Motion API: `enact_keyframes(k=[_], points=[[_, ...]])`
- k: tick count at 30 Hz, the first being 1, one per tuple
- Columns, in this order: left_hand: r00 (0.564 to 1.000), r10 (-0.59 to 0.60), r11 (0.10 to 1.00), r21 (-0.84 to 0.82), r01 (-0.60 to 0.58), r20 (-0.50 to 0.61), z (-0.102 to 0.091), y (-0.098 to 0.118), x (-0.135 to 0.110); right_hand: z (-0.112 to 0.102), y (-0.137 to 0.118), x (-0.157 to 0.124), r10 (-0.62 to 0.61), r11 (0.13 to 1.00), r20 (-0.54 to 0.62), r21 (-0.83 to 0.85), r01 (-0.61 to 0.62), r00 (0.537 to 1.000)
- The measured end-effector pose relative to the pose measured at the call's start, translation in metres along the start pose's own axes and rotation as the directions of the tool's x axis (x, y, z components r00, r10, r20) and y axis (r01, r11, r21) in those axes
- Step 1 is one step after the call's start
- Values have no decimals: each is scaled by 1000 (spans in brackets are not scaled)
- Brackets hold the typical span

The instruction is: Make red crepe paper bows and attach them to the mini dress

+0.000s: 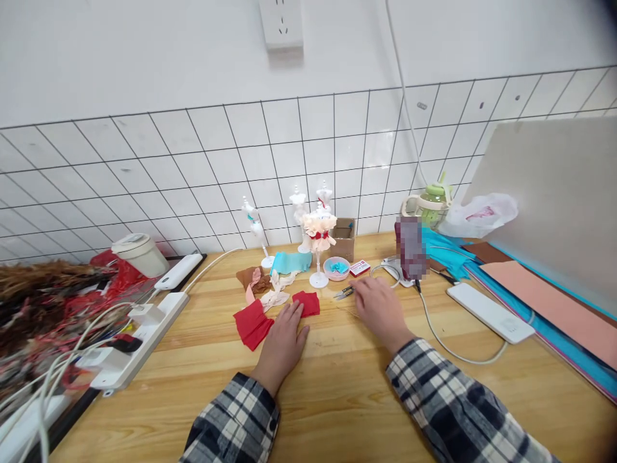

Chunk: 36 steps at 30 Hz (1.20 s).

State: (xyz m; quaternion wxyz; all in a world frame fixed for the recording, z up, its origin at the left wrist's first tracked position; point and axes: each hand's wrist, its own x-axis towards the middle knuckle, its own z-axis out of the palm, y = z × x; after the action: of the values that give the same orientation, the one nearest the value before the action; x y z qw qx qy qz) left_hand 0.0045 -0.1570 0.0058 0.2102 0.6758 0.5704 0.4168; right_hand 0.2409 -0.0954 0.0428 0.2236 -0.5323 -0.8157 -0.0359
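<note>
My left hand (283,337) lies flat on the wooden table (337,399), fingers stretched out between two red cloth pieces, the larger one (251,323) at its left and the smaller one (307,303) by its fingertips. My right hand (378,307) rests palm down, its fingers reaching toward small thread snips (344,294); whether they touch is unclear. Behind stand small white mannequins, one (319,235) dressed in a cream ruffle with a red bow. Teal (290,262), brown and pink fabric scraps (263,286) lie around them.
A white power strip (139,337) with cables sits at the left beside a feather duster (43,289). A pink dish (336,268), a cardboard box (343,239), a phone on a stand (409,247), a white power bank (489,312) and coloured sheets (554,308) fill the back and right.
</note>
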Motion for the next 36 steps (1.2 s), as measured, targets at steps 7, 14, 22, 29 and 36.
enact_keyframes(k=[7, 14, 22, 29, 36], points=[[986, 103, 972, 197, -127, 130, -13, 5, -5, 20, -39, -16, -450, 864, 165, 328, 382, 878], [998, 45, 989, 140, -52, 53, -10, 0, 1, 12, -44, -20, -486, 843, 249, 387, 374, 838], [984, -21, 986, 160, 50, -175, -18, -24, 26, 12, -49, -23, -456, 867, 278, 352, 352, 845], [981, 102, 991, 102, -86, -164, -30, 1, 19, 14, -71, -29, -387, 901, 250, 305, 307, 887], [938, 108, 982, 109, -152, 329, -24, 13, -5, 19, -60, -24, -379, 909, 259, 283, 305, 889]])
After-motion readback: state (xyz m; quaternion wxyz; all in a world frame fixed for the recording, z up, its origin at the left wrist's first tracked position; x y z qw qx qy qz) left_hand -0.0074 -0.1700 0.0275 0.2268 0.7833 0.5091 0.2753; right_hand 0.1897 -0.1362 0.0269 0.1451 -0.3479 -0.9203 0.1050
